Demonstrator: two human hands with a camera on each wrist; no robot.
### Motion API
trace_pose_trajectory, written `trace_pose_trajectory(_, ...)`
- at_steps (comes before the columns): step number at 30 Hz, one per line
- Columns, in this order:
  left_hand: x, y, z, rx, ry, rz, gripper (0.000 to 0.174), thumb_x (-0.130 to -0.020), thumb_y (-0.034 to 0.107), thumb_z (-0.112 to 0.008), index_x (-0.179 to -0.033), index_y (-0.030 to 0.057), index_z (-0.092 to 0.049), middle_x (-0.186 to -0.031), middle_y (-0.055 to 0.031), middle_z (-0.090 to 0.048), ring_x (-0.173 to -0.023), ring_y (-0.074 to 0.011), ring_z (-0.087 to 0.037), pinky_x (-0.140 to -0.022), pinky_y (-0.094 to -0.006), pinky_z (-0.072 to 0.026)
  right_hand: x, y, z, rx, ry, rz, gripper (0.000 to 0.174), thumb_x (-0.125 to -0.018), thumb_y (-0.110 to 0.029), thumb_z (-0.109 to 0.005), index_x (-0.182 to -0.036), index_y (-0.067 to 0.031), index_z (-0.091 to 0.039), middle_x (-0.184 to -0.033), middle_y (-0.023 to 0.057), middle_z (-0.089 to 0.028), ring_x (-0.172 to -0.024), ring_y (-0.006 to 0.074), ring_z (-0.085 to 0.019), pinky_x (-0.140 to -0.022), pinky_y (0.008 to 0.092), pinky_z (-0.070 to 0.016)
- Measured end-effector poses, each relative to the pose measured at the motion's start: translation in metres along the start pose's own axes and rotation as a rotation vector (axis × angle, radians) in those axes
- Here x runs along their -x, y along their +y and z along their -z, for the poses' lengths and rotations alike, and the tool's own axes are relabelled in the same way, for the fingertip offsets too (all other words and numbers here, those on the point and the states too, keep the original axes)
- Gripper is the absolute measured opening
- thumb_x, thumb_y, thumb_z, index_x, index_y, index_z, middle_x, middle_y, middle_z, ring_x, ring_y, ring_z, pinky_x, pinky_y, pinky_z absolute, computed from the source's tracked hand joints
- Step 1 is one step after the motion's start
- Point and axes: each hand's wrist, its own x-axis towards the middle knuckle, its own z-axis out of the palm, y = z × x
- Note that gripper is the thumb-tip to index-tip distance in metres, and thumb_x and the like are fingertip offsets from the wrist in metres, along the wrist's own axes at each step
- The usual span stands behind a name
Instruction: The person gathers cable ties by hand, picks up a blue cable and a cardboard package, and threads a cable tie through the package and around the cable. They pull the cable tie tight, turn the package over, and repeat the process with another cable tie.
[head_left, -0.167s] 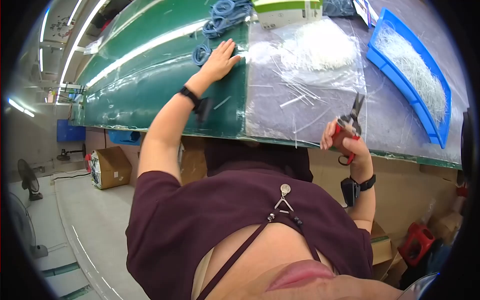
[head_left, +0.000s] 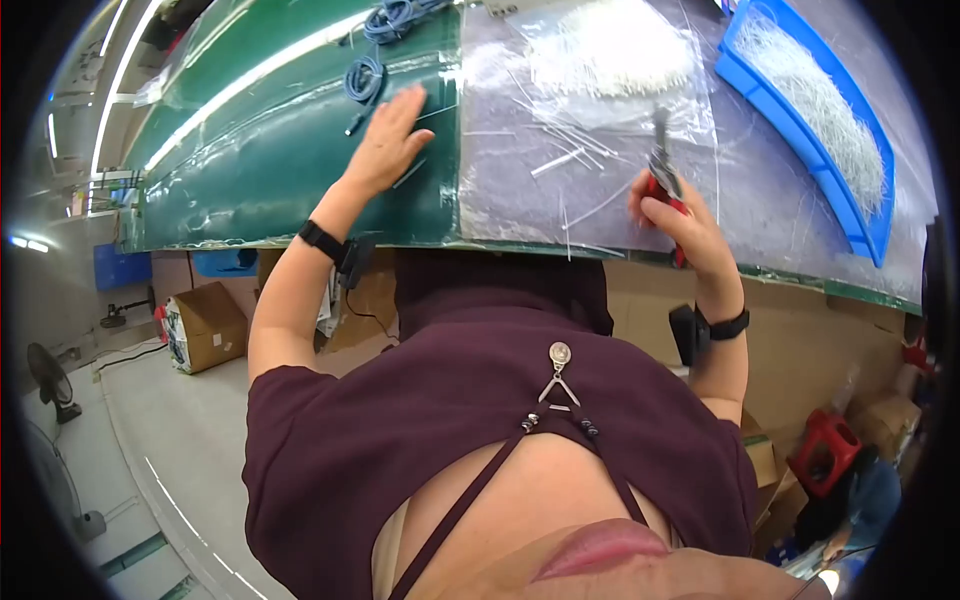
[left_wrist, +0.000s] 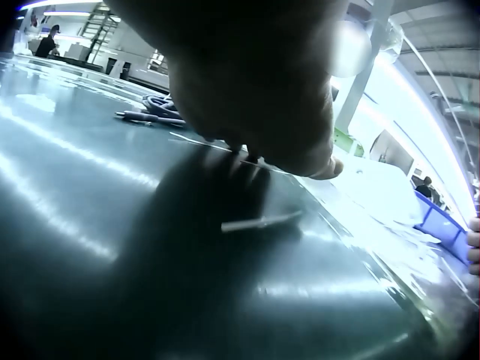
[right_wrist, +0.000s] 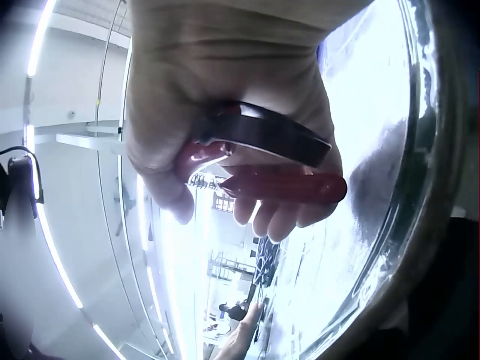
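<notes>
My left hand (head_left: 390, 145) is held with straight fingers low over the green tabletop and holds nothing. In the left wrist view its fingertips come down close to a thin clear strand, and a short clear tube (left_wrist: 259, 223) lies on the green surface beneath it. A blue-grey coiled cable (head_left: 365, 75) lies just beyond the fingers. My right hand (head_left: 690, 225) grips red-handled pruning snips (head_left: 658, 160), their blades pointing away from me over the grey tabletop. In the right wrist view a red handle (right_wrist: 285, 187) crosses the palm beside curled fingers.
Several loose clear tubes (head_left: 560, 160) lie on the grey surface between the hands. Behind them, a heap of white pieces (head_left: 610, 55) sits on clear plastic. At the right stands a blue tray (head_left: 800, 145) full of thin clear strands. The table's front edge (head_left: 520, 248) runs near my body.
The head view has shifted. My left hand has drawn back a little from the coiled cable. My right hand has moved forward and left, bringing the snips nearer the white heap.
</notes>
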Motion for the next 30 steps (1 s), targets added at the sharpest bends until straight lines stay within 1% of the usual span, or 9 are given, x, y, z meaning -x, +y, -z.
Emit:
trace_pose_trajectory(1, 0.011, -0.001, 0.005, 0.011, 0.061, 0.034, 0.068, -0.099, 0.05, -0.039, -0.146, 0.0017, -0.031, -0.153, -0.019, -0.027, -0.142, -0.0356, -0.023, -0.115, -0.0476, -0.0195, -0.008, 0.001, -0.005, 0.2, 0.037, 0.029, 0.035, -0.089, -0.026, -0.057, -0.11, 0.0009, -0.056, -0.099, 0.0114, -0.061, -0.091, 0.0167, -0.06, -0.079, 0.0288, -0.0462)
trace_pose_trajectory(2, 0.019, 0.002, 0.001, 0.034, 0.127, 0.07, 0.067, -0.099, 0.049, -0.039, -0.146, 0.0017, -0.032, -0.153, -0.0192, -0.028, -0.142, -0.0357, -0.023, -0.115, -0.0478, -0.0194, -0.009, 0.002, -0.008, 0.202, 0.04, 0.012, 0.035, -0.089, -0.026, -0.057, -0.11, 0.0009, -0.056, -0.099, 0.0114, -0.061, -0.091, 0.0167, -0.06, -0.079, 0.0288, -0.0462)
trace_pose_trajectory(7, 0.022, 0.02, -0.024, -0.246, 0.164, 0.067, 0.066, -0.099, 0.048, -0.04, -0.145, 0.002, -0.033, -0.152, -0.0192, -0.029, -0.143, -0.0347, -0.023, -0.116, -0.048, -0.0175, -0.009, 0.021, -0.012, -0.313, 0.156, 0.069, 0.036, -0.092, -0.029, -0.054, -0.11, 0.0022, -0.056, -0.104, 0.0139, -0.06, -0.097, 0.0207, -0.06, -0.083, 0.0325, -0.0474)
trace_pose_trajectory(9, 0.011, 0.032, -0.028, -0.088, 0.158, 0.016, 0.068, -0.098, 0.049, -0.043, -0.146, 0.0024, -0.032, -0.153, -0.0186, -0.029, -0.143, -0.034, -0.023, -0.116, -0.048, -0.0162, -0.012, 0.031, -0.006, -0.607, 0.145, 0.119, 0.038, -0.093, -0.03, -0.054, -0.113, 0.0022, -0.056, -0.108, 0.0149, -0.059, -0.101, 0.023, -0.059, -0.086, 0.0364, -0.0478)
trace_pose_trajectory(13, 0.01, 0.032, -0.013, 0.167, 0.054, -0.117, 0.071, -0.096, 0.051, -0.045, -0.147, 0.0029, -0.03, -0.153, -0.0176, -0.028, -0.143, -0.0335, -0.022, -0.116, -0.0479, -0.0155, -0.013, 0.061, 0.006, -0.86, 0.082, 0.259, 0.038, -0.095, -0.03, -0.052, -0.115, 0.0017, -0.054, -0.114, 0.0163, -0.056, -0.102, 0.0262, -0.058, -0.089, 0.0427, -0.0479)
trace_pose_trajectory(15, 0.013, 0.035, -0.004, 0.262, 0.001, -0.184, 0.073, -0.095, 0.052, -0.046, -0.147, 0.0031, -0.029, -0.153, -0.0173, -0.028, -0.143, -0.0334, -0.022, -0.116, -0.0479, -0.0154, -0.013, 0.066, 0.009, -0.882, 0.063, 0.302, 0.038, -0.095, -0.031, -0.052, -0.116, 0.0015, -0.053, -0.114, 0.0162, -0.056, -0.102, 0.0266, -0.058, -0.09, 0.0436, -0.0474)
trace_pose_trajectory(19, 0.019, 0.049, 0.004, -0.089, -0.064, -0.425, 0.077, -0.093, 0.053, -0.049, -0.148, 0.0038, -0.027, -0.153, -0.0164, -0.029, -0.143, -0.0333, -0.022, -0.116, -0.0476, -0.0163, -0.018, 0.069, 0.008, -0.91, 0.052, 0.381, 0.039, -0.095, -0.031, -0.051, -0.117, 0.0015, -0.052, -0.114, 0.016, -0.055, -0.103, 0.0274, -0.056, -0.092, 0.0455, -0.046)
trace_pose_trajectory(22, -0.012, 0.05, -0.012, -0.106, 0.074, -0.38, 0.082, -0.088, 0.057, -0.052, -0.148, 0.0055, -0.029, -0.154, -0.0149, -0.028, -0.143, -0.033, -0.022, -0.116, -0.0468, -0.0167, -0.018, 0.064, 0.013, -0.85, 0.084, 0.32, 0.04, -0.095, -0.032, -0.052, -0.116, 0.0019, -0.052, -0.114, 0.0159, -0.055, -0.104, 0.0274, -0.055, -0.093, 0.0454, -0.0453)
trace_pose_trajectory(30, 0.016, 0.092, -0.011, 0.009, -0.088, -0.53, 0.079, -0.088, 0.058, -0.052, -0.147, 0.0082, -0.034, -0.154, -0.0128, -0.027, -0.143, -0.0324, -0.021, -0.116, -0.0471, -0.0169, -0.012, 0.069, 0.011, -0.981, 0.139, 0.45, 0.041, -0.093, -0.03, -0.056, -0.116, 0.0038, -0.05, -0.111, 0.0159, -0.055, -0.104, 0.028, -0.055, -0.095, 0.0451, -0.0436)
